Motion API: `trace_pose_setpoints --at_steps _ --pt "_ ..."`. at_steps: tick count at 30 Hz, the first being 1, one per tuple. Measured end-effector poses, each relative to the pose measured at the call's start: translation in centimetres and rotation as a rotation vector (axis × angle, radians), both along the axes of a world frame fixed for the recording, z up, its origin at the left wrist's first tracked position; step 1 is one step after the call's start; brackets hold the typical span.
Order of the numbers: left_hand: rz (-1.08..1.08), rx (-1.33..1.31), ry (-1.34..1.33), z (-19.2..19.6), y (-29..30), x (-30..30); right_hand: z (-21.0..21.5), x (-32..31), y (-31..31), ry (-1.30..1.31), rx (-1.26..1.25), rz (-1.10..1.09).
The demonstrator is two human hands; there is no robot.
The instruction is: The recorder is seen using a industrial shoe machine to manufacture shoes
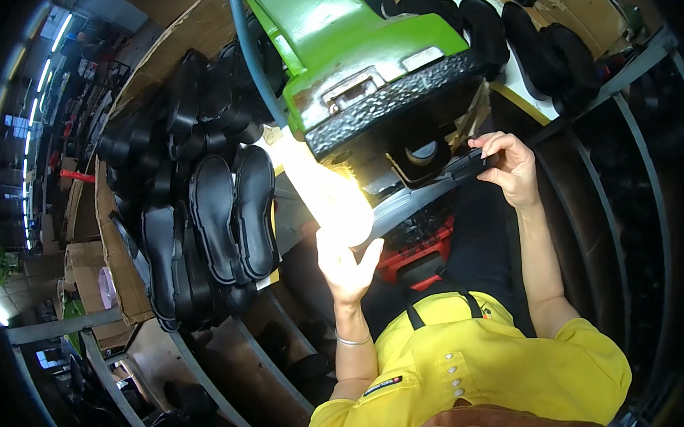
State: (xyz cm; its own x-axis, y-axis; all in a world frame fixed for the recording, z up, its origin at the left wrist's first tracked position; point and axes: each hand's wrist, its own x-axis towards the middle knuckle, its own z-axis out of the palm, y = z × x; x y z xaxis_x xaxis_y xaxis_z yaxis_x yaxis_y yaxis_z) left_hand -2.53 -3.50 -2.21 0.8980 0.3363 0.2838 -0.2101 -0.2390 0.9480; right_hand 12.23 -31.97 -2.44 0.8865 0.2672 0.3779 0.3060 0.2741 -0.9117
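A green and black machine head (374,67) hangs over the work spot, with a grey metal arm (413,206) below it. My right hand (511,170) is at the right end of that arm. Its thumb and fingers pinch a small black piece (478,157), whose kind I cannot make out. Close to the arm's left end, my left hand (345,272) reaches up beneath a glaring lamp (331,197). The left thumb stands apart, but the glare swallows the other fingers, so whatever they touch is hidden.
Many black shoe soles (217,214) are piled on the left beside a cardboard sheet (130,279). More black soles (524,45) lie on a board at the back right. Slatted metal racks (586,189) flank me. A red crate-like object (417,261) sits below the arm.
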Motion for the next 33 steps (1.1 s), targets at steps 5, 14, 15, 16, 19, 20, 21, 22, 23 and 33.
trace_pose_setpoints --at_steps 5,14,15,16,19,20,21,22,23,33 --pt "-0.033 0.166 -0.043 1.2 -0.4 1.1 -0.4 0.2 -0.7 -0.057 0.002 -0.018" --pt "0.052 0.345 0.103 0.5 -0.6 2.0 0.3 0.0 -1.3 -0.166 -0.015 -0.043" --pt "0.049 0.345 0.101 0.7 -0.8 2.0 0.4 -0.1 -1.5 -0.191 -0.028 -0.048" --pt "0.041 0.352 0.089 1.0 -0.9 2.1 0.6 -0.2 -1.8 -0.215 -0.042 -0.052" --pt "-0.038 0.217 0.075 3.0 -2.2 2.4 1.5 -0.6 -3.0 -0.295 -0.15 -0.101" --pt "-0.073 0.145 0.074 3.5 -2.6 2.3 1.8 -0.9 -3.3 -0.32 -0.181 -0.128" --pt "-0.116 0.248 -0.012 3.3 -2.3 2.3 2.1 -1.2 -3.5 -0.349 -0.206 -0.158" --pt "-0.12 0.269 -0.046 3.3 -2.4 2.2 2.2 -1.5 -3.7 -0.376 -0.23 -0.187" --pt "-0.124 0.289 -0.08 3.2 -2.6 2.1 2.3 -1.9 -4.0 -0.392 -0.235 -0.203" --pt "-0.024 0.196 -0.15 4.1 -5.2 -1.6 1.4 -7.0 -5.8 -0.524 -0.217 -0.352"
